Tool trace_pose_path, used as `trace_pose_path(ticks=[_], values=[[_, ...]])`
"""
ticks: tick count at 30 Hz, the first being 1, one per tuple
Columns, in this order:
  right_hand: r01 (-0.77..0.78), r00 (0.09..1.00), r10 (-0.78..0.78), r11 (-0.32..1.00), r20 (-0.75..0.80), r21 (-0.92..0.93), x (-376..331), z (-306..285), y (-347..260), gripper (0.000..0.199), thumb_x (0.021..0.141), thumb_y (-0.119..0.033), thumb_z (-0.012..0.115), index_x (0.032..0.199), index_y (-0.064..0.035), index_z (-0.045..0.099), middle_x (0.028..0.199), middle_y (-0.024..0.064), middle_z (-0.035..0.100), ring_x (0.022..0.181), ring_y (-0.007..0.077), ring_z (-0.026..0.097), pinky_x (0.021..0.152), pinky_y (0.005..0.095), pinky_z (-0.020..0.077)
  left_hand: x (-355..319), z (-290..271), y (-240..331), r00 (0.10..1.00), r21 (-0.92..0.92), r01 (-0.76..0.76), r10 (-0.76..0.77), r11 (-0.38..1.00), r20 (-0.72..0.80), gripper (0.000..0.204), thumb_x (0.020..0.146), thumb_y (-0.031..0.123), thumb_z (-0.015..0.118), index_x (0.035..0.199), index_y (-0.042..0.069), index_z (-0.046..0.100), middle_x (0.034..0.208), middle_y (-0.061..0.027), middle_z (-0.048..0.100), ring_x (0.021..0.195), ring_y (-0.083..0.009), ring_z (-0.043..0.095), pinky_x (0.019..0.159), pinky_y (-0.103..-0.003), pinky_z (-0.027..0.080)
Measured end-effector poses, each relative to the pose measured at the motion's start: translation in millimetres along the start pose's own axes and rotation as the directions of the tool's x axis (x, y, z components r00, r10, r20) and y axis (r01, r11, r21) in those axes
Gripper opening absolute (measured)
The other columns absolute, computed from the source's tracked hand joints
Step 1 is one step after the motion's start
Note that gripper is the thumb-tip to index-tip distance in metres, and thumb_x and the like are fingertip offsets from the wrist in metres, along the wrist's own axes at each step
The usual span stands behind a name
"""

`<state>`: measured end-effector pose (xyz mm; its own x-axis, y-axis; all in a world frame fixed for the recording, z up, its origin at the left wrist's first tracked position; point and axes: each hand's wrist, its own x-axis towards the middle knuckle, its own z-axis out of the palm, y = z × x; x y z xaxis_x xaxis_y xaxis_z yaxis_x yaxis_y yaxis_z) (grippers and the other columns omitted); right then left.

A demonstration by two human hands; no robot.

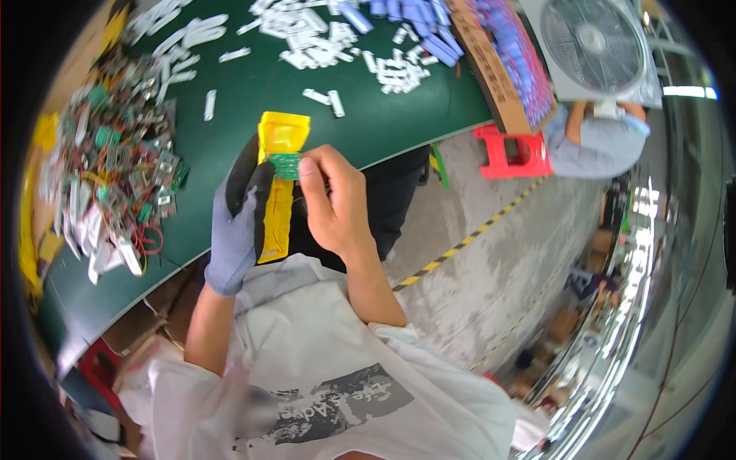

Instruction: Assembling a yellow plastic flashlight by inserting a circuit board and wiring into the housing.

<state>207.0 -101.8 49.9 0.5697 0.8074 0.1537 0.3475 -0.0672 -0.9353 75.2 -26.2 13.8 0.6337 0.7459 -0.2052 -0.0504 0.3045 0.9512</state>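
My left hand [238,211], in a grey glove with black fingers, is closed around a long, flat yellow pack [284,133] held upright near the table's front edge. A small green circuit board [286,165] lies across the pack's middle, with a gloved fingertip at its left end. Bare, my right hand [337,201] pinches the right end of the board between thumb and forefinger. Whether the board is fixed to the pack cannot be made out.
On the green table [253,80] lie a heap of circuit boards and wires [115,165], scattered white plastic pieces [299,31] and blue cylindrical cells [441,46]. A cardboard box [491,69] of wrapped cells stands at the right, near a fan [592,40] and a red stool [514,153].
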Motion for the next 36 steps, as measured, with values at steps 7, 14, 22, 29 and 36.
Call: trace_pose_path(ticks=[7, 14, 22, 29, 36], values=[[0.005, 0.998, 0.004, 0.99, 0.068, -0.141, 1.1, -2.2, -4.2, 0.021, 0.097, -0.015, 0.05, 0.082, 0.0, 0.052, 0.067, 0.0134, 0.05, 0.057, 0.0279, 0.048, 0.055, 0.0371, 0.0393, -4.0, 15.4, 7.1, 0.996, -0.171, -0.074, 0.066, 0.982, -0.052, 0.047, 0.098, 0.014, 0.051, 0.14, -0.003, 0.041, 0.12, -0.0097, 0.058, 0.106, -0.0117, 0.054, 0.092, -0.027, 0.044], [0.021, 1.0, -0.018, 0.95, 0.011, -0.311, -1.4, 10.9, -4.6, 0.021, 0.098, -0.016, 0.049, 0.083, -0.0009, 0.048, 0.07, 0.0147, 0.052, 0.061, 0.0322, 0.051, 0.058, 0.0403, 0.0399, -4.2, 18.3, -1.9, 0.994, -0.352, -0.083, 0.05, 0.932, -0.1, 0.047, 0.095, 0.006, 0.049, 0.14, -0.005, 0.038, 0.129, -0.0136, 0.054, 0.117, -0.016, 0.053, 0.101, -0.028, 0.039], [0.106, 0.994, -0.1, 0.918, 0.034, -0.381, -1.5, 18.8, 6.8, 0.024, 0.099, -0.016, 0.045, 0.078, -0.0036, 0.044, 0.068, 0.013, 0.049, 0.06, 0.0332, 0.046, 0.059, 0.0427, 0.0357, -4.2, 19.1, 7.9, 0.972, -0.082, -0.191, 0.178, 0.978, -0.151, 0.044, 0.094, 0.008, 0.051, 0.135, -0.006, 0.042, 0.123, -0.0135, 0.057, 0.108, -0.0139, 0.052, 0.096, -0.026, 0.041], [0.104, 0.995, -0.097, 0.917, 0.039, -0.386, -3.7, 19.2, 4.9, 0.028, 0.099, -0.016, 0.044, 0.074, -0.0044, 0.041, 0.064, 0.0116, 0.043, 0.057, 0.0312, 0.041, 0.059, 0.0397, 0.0326, -2.6, 8.9, 9.6, 0.99, -0.099, -0.135, 0.13, 0.986, -0.054, 0.041, 0.095, 0.011, 0.051, 0.132, -0.005, 0.045, 0.113, -0.0125, 0.059, 0.098, -0.0124, 0.052, 0.089, -0.026, 0.043], [0.129, 0.991, -0.13, 0.954, 0.013, -0.269, 0.2, 17.5, 11.4, 0.031, 0.099, -0.019, 0.046, 0.073, -0.0045, 0.039, 0.063, 0.0104, 0.041, 0.058, 0.0291, 0.039, 0.059, 0.0381, 0.0317, -3.6, 16.2, 18.5, 0.993, -0.215, -0.052, 0.028, 0.975, -0.115, 0.041, 0.097, 0.015, 0.053, 0.133, -0.004, 0.046, 0.11, -0.0067, 0.059, 0.095, -0.008, 0.051, 0.084, -0.023, 0.044]])
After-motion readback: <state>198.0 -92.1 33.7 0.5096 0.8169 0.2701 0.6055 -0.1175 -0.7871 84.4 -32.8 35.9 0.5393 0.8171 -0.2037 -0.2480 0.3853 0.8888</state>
